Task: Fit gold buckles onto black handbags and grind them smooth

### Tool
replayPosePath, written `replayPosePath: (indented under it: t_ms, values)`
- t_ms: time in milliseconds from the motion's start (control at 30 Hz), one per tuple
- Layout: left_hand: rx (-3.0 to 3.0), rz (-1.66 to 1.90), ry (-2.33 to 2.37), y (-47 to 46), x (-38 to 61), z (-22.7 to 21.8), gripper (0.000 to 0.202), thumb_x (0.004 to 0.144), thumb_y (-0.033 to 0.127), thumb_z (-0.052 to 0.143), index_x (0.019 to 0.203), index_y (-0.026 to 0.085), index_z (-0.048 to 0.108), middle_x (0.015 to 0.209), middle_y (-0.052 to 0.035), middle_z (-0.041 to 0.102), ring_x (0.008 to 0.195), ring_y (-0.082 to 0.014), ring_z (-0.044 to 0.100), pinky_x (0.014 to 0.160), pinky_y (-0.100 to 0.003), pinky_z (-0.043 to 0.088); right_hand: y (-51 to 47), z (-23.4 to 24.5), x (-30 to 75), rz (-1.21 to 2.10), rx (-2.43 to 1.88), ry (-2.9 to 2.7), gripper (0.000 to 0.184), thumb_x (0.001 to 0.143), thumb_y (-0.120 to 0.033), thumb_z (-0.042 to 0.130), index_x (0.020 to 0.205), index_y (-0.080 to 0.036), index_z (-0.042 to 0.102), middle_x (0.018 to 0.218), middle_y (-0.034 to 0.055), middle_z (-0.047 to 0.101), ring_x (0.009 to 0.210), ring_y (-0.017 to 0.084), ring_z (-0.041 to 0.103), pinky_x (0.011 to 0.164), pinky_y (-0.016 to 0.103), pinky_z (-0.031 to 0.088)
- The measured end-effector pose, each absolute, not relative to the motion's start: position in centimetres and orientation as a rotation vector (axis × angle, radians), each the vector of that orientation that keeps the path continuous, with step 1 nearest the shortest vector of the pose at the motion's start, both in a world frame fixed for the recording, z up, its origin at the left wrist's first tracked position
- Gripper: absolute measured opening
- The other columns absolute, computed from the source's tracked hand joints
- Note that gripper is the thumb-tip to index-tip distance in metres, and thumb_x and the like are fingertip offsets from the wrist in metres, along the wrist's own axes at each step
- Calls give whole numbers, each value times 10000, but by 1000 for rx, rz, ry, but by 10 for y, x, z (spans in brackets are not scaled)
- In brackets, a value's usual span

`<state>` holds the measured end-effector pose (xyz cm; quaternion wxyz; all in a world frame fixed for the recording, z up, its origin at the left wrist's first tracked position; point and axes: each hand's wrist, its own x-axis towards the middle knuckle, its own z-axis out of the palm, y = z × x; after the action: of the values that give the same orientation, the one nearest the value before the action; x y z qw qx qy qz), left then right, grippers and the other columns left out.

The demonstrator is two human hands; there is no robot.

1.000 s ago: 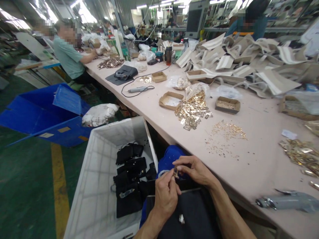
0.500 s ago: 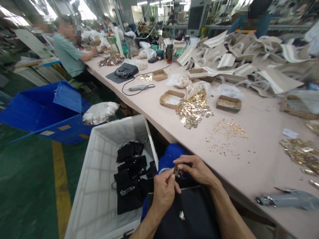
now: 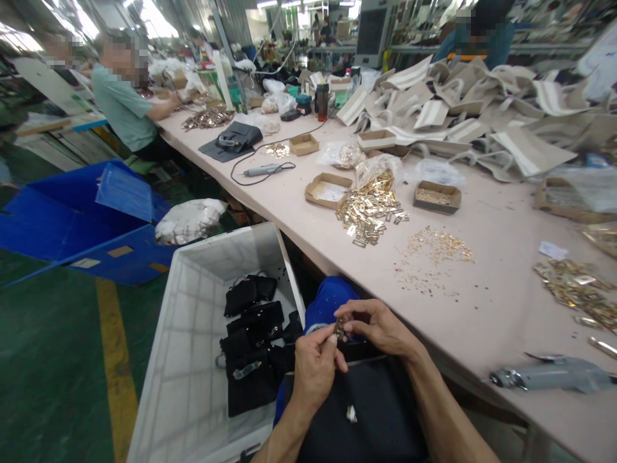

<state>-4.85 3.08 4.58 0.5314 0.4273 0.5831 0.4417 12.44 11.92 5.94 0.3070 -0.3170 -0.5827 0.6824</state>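
Note:
My left hand (image 3: 314, 373) and my right hand (image 3: 380, 328) meet over my lap, both pinching a small gold metal clasp (image 3: 340, 328) at the top edge of a black bag (image 3: 366, 411). The bag lies across my legs, below the edge of the long pinkish table (image 3: 482, 302). A small white tag shows on the bag's front. Both hands have their fingers closed around the clasp.
A white crate (image 3: 193, 360) with black bags stands at my left. On the table lie a heap of gold clasps (image 3: 369, 209), scattered gold bits (image 3: 436, 247), cardboard trays, a grey power tool (image 3: 554, 375) and piled cream bags (image 3: 472, 122). A blue bin (image 3: 81, 218) is on the floor; a seated person (image 3: 125, 103) works further along.
My hands have stayed together on the clasp, shifting only slightly. The view has drifted a little.

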Motion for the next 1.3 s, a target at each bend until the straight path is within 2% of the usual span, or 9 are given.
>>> replayPosePath:
  t_ms: [167,300,600,833,1167,1300]
  values:
    - [1030,1034,1385,31,-50,47,366,989,335,558,1215,123,754,533,7,678,453,-136,598,538,-239,441,124,56,126,1894,-817,-1493,205,871,-251,769,1056,-163,761,827,23,692,722,165,655,716,300,515]
    - [1029,1016,1377,32,-51,46,373,985,338,558,1223,126,753,522,10,668,444,-135,588,528,-239,435,128,59,128,1949,-792,-1514,205,860,-242,766,1051,-169,750,820,19,704,721,165,653,712,294,501]
    - [1050,977,1362,33,-49,51,366,985,356,571,1177,121,776,506,6,654,421,-127,563,503,-233,398,150,81,132,2015,-838,-1745,123,793,-220,773,897,-170,732,839,20,717,770,169,628,772,302,488]
    - [1065,946,1353,34,-52,53,412,994,393,561,1219,111,760,494,2,657,417,-133,554,506,-236,398,156,84,131,1968,-879,-1871,119,760,-178,747,876,-168,724,840,19,722,782,176,633,771,303,486]
    - [1057,952,1364,34,-55,50,386,979,398,597,1192,133,780,499,10,648,418,-126,564,510,-231,393,159,83,130,1980,-811,-1873,105,774,-206,745,876,-182,741,831,12,721,765,172,630,764,307,494]
    - [1094,934,1392,33,-53,55,393,996,405,570,1205,141,774,468,31,597,393,-121,535,477,-225,375,160,84,128,2031,-794,-1827,100,776,-200,736,870,-174,756,828,19,722,759,169,633,767,307,501]
